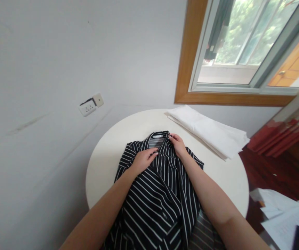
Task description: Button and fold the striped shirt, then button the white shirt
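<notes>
A black shirt with white stripes (149, 194) lies spread on a round white table (102, 166), its collar toward the wall and its lower part running out of view at the bottom. My right hand (177, 144) pinches the right side of the collar between thumb and fingers. At the neck opening, my left hand (144, 160) rests on the shirt front, thumb and fingers closed on the fabric edge. A pale label shows inside the collar.
Folded white cloth (209, 132) lies on the table's back right. Behind are the wall with a socket (87, 108) and a wood-framed window (182, 69). Papers (290, 218) and a red-white curtain (282, 135) are at right.
</notes>
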Available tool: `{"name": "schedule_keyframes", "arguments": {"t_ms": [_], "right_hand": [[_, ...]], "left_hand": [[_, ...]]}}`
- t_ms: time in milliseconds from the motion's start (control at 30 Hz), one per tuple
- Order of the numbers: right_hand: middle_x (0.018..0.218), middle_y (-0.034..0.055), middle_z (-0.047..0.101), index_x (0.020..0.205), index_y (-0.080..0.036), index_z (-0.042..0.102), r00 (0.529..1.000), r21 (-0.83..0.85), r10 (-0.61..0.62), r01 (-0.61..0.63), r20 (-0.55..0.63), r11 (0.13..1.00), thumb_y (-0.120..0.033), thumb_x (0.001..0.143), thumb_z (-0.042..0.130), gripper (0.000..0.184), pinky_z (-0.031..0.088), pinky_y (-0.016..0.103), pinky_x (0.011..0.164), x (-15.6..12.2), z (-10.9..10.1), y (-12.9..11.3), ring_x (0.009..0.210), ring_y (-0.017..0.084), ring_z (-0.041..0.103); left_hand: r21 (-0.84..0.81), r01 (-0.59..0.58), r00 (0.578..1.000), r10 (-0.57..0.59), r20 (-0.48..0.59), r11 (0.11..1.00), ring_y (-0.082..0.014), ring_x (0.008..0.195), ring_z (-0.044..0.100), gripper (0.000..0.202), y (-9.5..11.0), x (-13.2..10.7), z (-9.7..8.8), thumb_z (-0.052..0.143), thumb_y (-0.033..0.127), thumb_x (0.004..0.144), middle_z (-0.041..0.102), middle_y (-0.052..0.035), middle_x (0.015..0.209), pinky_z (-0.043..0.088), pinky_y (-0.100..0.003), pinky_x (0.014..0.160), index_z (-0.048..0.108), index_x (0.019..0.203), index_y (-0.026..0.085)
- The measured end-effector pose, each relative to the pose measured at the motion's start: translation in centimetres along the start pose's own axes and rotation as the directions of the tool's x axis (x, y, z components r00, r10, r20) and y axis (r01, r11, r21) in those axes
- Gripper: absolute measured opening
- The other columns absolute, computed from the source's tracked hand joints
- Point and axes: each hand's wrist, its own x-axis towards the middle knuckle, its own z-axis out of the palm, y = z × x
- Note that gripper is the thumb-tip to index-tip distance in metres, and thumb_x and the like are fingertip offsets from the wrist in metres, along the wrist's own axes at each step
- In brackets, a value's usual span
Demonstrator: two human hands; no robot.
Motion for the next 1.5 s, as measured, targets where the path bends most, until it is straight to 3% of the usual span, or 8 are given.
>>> {"name": "schedule_keyframes", "arguments": {"t_ms": [400,600,767,867,933,1133,1333,1500], "right_hand": [[0.082,-0.0016,0.067,0.087,-0.022,0.067,1.0,0.027,0.013,-0.014,0.023,1.0,-0.041,0.065,0.07,0.029,0.043,0.029,0.077,-0.3,0.1,0.0,0.077,0.015,0.057],[0.075,-0.0031,0.065,0.087,-0.022,0.064,0.995,0.089,0.027,-0.018,-0.094,0.996,-0.04,0.065,0.067,0.029,0.043,0.027,0.067,-0.1,-0.2,0.1,0.069,0.014,0.056],[0.074,-0.0044,0.064,0.087,-0.022,0.06,0.985,0.104,0.018,0.0,-0.173,0.995,-0.039,0.065,0.064,0.028,0.043,0.024,0.063,0.3,-0.6,0.5,0.067,0.013,0.055],[0.075,-0.0041,0.064,0.087,-0.022,0.06,0.986,0.1,0.018,-0.001,-0.165,0.995,-0.038,0.065,0.063,0.028,0.044,0.025,0.063,0.3,-0.7,0.6,0.067,0.013,0.055],[0.074,-0.0038,0.064,0.087,-0.022,0.06,0.985,0.117,0.031,-0.011,-0.168,0.993,-0.038,0.065,0.062,0.028,0.044,0.025,0.062,0.3,-0.8,0.6,0.067,0.013,0.055],[0.072,-0.0047,0.063,0.083,-0.022,0.061,0.983,0.211,0.074,-0.038,-0.167,0.977,-0.033,0.061,0.067,0.026,0.043,0.023,0.058,0.3,-0.7,0.4,0.063,0.012,0.054],[0.067,-0.0053,0.063,0.08,-0.022,0.062,0.97,0.323,0.127,-0.054,-0.207,0.945,-0.026,0.059,0.068,0.022,0.041,0.022,0.052,0.1,-0.8,-0.2,0.058,0.011,0.053],[0.066,-0.0049,0.063,0.078,-0.021,0.062,0.968,0.359,0.138,-0.054,-0.212,0.932,-0.025,0.06,0.068,0.02,0.042,0.023,0.052,0.1,-0.8,-0.4,0.057,0.011,0.054]], "left_hand": [[-0.139,0.098,0.979,-0.12,-0.164,0.985,-0.0172,0.093,0.065,0.029,1.1,0.1,0.6,0.051,0.044,0.085,0.071,0.0001,0.097,0.048,-0.029,0.088,0.07,0.092,0.023],[-0.076,0.027,0.999,-0.029,-0.026,0.997,-0.0162,0.085,0.062,0.033,0.5,0.0,-1.5,0.043,0.043,0.089,0.069,-0.0008,0.089,0.047,-0.029,0.081,0.068,0.088,0.022],[0.12,-0.238,0.971,0.232,0.058,0.964,-0.0219,0.103,0.052,0.024,3.5,-0.4,-3.2,0.052,0.037,0.084,0.062,-0.0051,0.102,0.037,-0.039,0.095,0.068,0.078,0.021],[0.024,-0.316,0.93,0.305,0.206,0.948,-0.0181,0.094,0.055,0.024,5.4,-1.2,-3.0,0.045,0.029,0.089,0.064,-0.0046,0.095,0.041,-0.035,0.091,0.066,0.087,0.02],[-0.065,-0.266,0.928,0.274,0.252,0.962,-0.0159,0.088,0.057,0.027,5.8,-2.2,-2.5,0.039,0.028,0.092,0.065,-0.004,0.09,0.044,-0.032,0.087,0.065,0.093,0.02],[-0.162,-0.073,0.995,0.084,0.058,0.984,-0.0161,0.098,0.058,0.031,4.0,-4.8,-0.7,0.043,0.036,0.091,0.064,-0.0057,0.105,0.045,-0.031,0.091,0.061,0.11,0.019],[0.008,-0.117,0.993,0.117,-0.008,0.993,-0.0165,0.091,0.058,0.033,4.3,-4.8,-0.6,0.042,0.037,0.092,0.063,-0.0056,0.094,0.048,-0.032,0.086,0.061,0.111,0.018],[0.029,-0.166,0.986,0.166,0.0,0.986,-0.0155,0.096,0.057,0.032,4.1,-4.9,-1.0,0.041,0.035,0.092,0.062,-0.0055,0.101,0.047,-0.031,0.088,0.059,0.114,0.019]]}}
